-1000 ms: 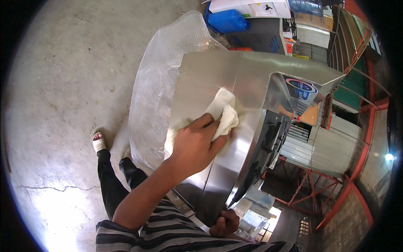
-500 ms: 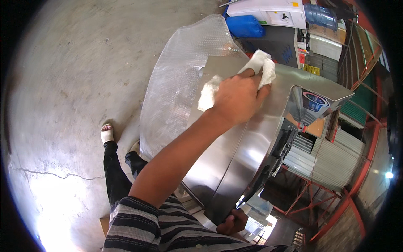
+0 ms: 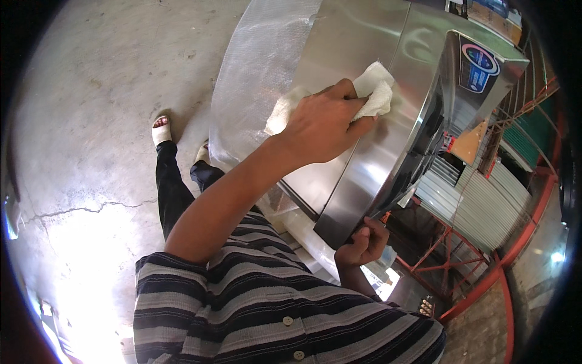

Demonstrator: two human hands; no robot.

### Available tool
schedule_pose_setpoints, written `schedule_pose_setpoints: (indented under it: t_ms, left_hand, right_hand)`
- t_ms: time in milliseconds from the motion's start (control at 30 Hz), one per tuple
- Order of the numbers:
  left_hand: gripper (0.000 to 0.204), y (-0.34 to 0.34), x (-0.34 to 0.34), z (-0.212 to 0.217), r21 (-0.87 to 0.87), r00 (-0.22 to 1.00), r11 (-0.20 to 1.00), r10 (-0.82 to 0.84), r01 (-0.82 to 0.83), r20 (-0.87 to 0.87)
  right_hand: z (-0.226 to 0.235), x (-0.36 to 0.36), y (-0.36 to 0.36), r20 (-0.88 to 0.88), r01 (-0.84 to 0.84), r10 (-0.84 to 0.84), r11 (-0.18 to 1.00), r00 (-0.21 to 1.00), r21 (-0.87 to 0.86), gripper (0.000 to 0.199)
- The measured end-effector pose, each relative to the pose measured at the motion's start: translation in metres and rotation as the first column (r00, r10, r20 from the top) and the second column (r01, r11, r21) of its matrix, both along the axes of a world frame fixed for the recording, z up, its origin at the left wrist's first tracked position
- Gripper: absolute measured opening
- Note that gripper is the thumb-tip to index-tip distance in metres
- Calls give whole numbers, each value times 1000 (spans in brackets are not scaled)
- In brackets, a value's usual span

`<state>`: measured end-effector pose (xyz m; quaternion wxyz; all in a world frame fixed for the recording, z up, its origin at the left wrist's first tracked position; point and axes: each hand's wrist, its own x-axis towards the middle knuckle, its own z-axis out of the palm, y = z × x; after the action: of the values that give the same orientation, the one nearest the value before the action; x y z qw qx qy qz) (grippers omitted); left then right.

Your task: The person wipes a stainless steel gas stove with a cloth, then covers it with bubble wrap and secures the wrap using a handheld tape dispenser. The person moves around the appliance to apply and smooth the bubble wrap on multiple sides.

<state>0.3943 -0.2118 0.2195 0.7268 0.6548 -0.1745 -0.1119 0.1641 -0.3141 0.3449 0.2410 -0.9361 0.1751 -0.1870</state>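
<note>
My left hand [image 3: 330, 124] is closed on a white cloth [image 3: 377, 85] and presses it on the brushed stainless-steel panel [image 3: 348, 39] of a large appliance. Parts of the cloth stick out on both sides of the fingers. A narrow seam runs along the panel. By the panel's lower corner is my right hand [image 3: 365, 241], its fingers curled at the edge; whether they grip it is hidden. Clear bubble wrap [image 3: 251, 79] spreads along the panel's left side. On a slanted steel part at the right is an oval blue sticker [image 3: 479, 67].
Dark parts [image 3: 418, 148] show along the appliance's right side. Beyond them stand corrugated sheets [image 3: 479, 200] and a red metal frame [image 3: 512, 249]. Concrete floor [image 3: 109, 91] lies to the left, with a long crack. My sandalled foot [image 3: 162, 130] rests on it.
The view has shifted, and more of the panel and my shirt shows. My left hand with the cloth sits nearer the panel's lower end. More of my right hand has come into sight.
</note>
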Motion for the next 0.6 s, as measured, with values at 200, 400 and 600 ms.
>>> schedule_pose_setpoints:
  t_ms: [200,400,600]
  left_hand:
    - [44,6,-35,3,55,1000,999,4,-3,-26]
    - [46,7,-54,7,78,997,996,56,-52,-53]
    - [42,8,-71,17,107,985,987,128,-116,-112]
  right_hand:
    - [-5,9,11,96,2,-4,1000,995,29,22]
    - [-6,8,7,160,4,-29,988,987,156,21]
    - [-3,7,7,152,-5,-29,976,988,220,20]
